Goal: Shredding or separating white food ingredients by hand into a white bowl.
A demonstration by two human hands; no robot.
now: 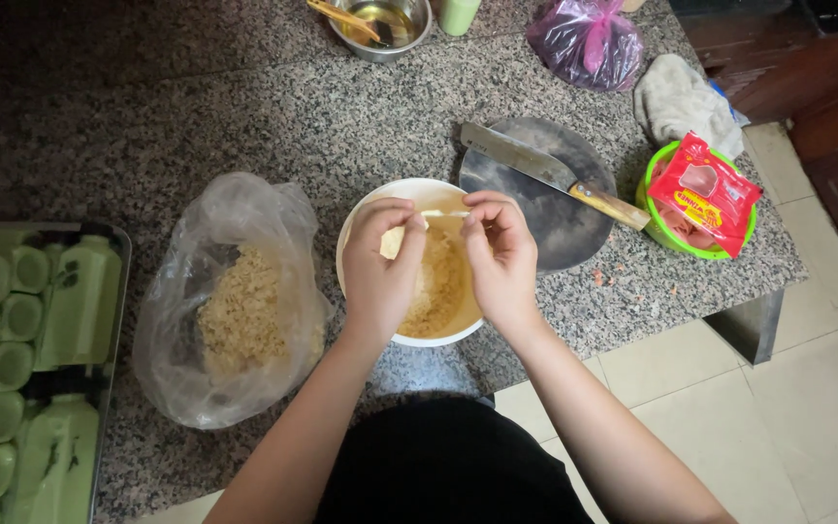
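While both of your hands meet over the round white bowl (361,233) of pale dry noodles on the speckled granite desk (244,116), you pinch a small whitish sachet (444,212) between them: your left hand (380,272) has its fingers curled shut on one end, your right hand (501,257) has thumb and forefinger closed on the other. The step in hand looks like tearing the packet open above the bowl; the next move would call for a short, steady pull apart with the opening kept over the noodles, so nothing spills onto the desk. Beside the bowl to your left lies a crumpled clear plastic bag (235,301) holding more broken noodles; to your right a steel cleaver with a wooden handle (550,175) rests on a dark round board (555,228), near a green bowl (654,184) topped by a red wrapper (705,189). Your palms hide most of the sachet, so whether it is already torn cannot be told. The green moulded tray (21,349) is cut off at the left edge, the steel bowl (380,24) at the top.
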